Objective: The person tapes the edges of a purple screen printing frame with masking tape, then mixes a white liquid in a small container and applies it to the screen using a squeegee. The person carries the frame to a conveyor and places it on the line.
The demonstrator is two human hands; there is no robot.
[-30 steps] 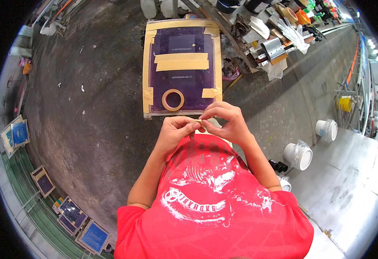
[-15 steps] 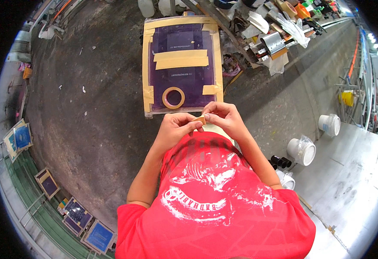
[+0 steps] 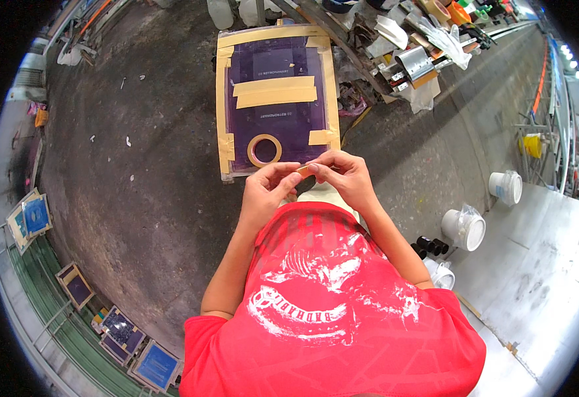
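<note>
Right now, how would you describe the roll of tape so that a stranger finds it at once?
Find the purple screen frame edged with tan tape on the dark floor, ahead of the person. On its near end lies the roll of tape, just beyond the left hand and right hand. It is the only ring there; the other tape lies in flat strips.

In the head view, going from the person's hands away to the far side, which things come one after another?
Both hands, left hand and right hand → tape roll → wide tape strip → far taped edge of the purple screen frame.
</note>
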